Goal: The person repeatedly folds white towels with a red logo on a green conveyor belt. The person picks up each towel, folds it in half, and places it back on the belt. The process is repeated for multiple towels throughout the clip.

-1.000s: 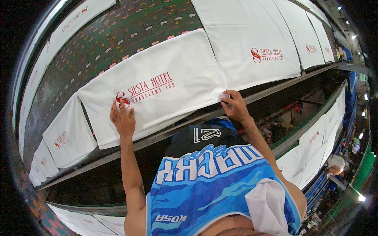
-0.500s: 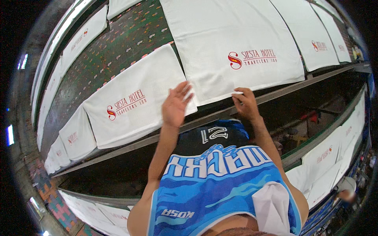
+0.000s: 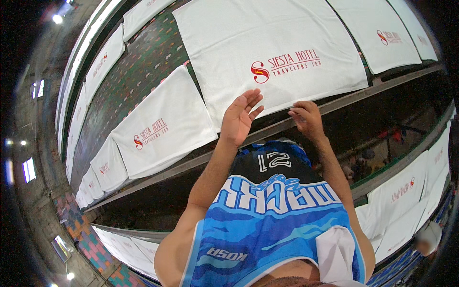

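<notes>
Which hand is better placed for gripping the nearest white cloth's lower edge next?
Probably the right hand: its curled fingertips are at the lower edge of the white cloth, while the left hand is open.

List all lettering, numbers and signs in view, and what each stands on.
I don't transcribe print; by look and place:
Large central cloth: red lettering beside a curved red emblem.
Cloth to its left: similar red print, smaller.
Jersey: white lettering, an outlined number.
Farther cloths: red print, too small to read.

A window (image 3: 29,170) and lamp (image 3: 57,19) glare at left. The white cloth (image 3: 267,38) is softly lit. Fisheye edges curve, with black corners.
</notes>
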Motion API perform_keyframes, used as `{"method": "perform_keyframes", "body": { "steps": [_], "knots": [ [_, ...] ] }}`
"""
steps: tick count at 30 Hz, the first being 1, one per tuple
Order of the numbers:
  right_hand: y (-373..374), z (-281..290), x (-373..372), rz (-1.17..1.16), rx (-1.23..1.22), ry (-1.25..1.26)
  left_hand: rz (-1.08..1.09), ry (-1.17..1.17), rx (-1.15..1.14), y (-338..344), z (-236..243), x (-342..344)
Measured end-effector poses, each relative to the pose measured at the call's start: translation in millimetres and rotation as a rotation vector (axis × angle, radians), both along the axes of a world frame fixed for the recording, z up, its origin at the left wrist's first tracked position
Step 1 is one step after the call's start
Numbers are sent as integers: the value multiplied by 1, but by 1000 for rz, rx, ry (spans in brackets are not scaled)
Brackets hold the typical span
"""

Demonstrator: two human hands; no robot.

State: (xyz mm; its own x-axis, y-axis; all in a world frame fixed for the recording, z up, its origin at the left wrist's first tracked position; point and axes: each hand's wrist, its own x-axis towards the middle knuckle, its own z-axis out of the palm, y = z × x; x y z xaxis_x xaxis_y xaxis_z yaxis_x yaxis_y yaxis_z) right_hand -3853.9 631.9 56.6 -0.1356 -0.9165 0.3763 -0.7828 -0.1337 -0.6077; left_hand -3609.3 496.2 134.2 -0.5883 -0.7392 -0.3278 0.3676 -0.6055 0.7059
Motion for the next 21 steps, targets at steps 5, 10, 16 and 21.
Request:
{"method": "perform_keyframes", "body": {
  "steps": [5,10,16,21],
  "knots": [
    [-85,10,12,49,42,299,-8,-550,-378,-8,-28,4],
    [-133,-13,13,15,124,461,-18,-541,-433,-11,-46,27],
    [-139,-17,16,41,233,556,-94,-696,-498,-14,-54,37],
    [-140,-10,19,37,243,559,-145,-700,-500,-23,-58,31]
  ]
}}
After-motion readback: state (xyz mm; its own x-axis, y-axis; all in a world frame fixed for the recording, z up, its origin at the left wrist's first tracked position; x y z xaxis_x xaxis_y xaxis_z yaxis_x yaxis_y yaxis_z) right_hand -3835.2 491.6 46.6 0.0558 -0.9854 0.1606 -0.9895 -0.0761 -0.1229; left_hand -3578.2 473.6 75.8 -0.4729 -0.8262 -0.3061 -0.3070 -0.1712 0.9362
